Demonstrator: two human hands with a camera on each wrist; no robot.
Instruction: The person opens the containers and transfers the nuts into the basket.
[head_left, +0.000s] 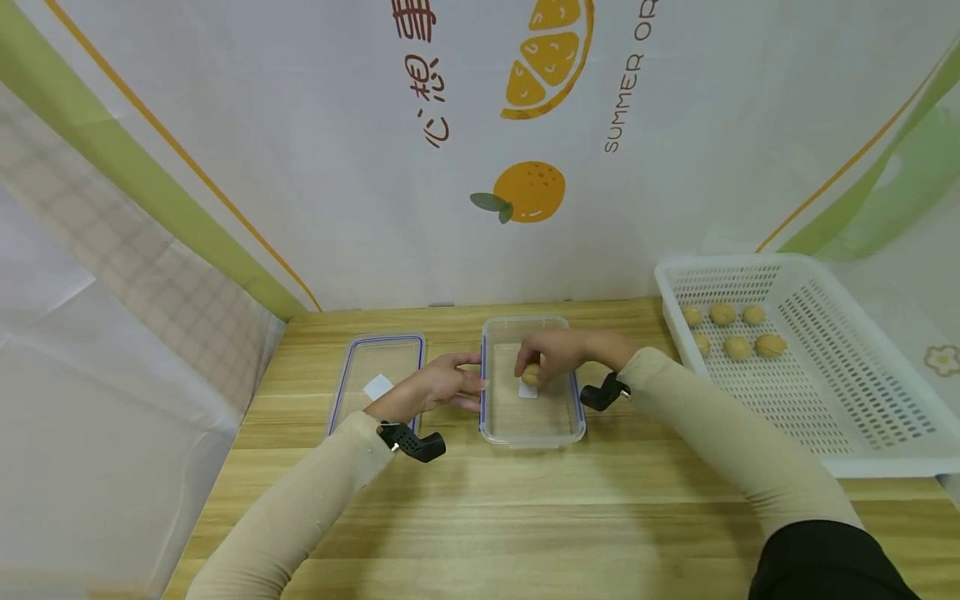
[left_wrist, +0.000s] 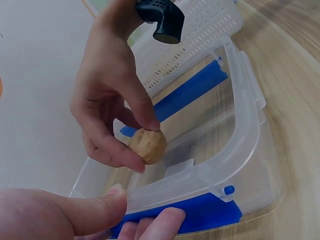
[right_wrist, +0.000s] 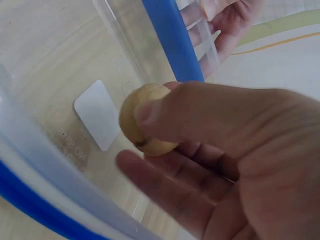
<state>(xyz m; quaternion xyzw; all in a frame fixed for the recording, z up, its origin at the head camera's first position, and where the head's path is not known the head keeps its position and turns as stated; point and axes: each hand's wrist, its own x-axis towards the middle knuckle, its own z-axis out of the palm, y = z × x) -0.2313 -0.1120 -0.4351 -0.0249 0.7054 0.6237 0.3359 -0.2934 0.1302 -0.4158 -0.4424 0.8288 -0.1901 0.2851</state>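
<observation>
My right hand pinches a tan walnut between thumb and fingers, low inside a clear plastic box with blue seals along its sides. Beneath the walnut, a white label shows on the box's bottom. My left hand rests at the box's left side, fingers fairly straight and their tips at the blue strip. In the right wrist view, part of that left hand shows beyond the box wall.
A clear lid with a blue seal lies left of the box, partly under my left forearm. On the right stands a white perforated basket holding several walnuts. A printed curtain hangs behind the wooden table.
</observation>
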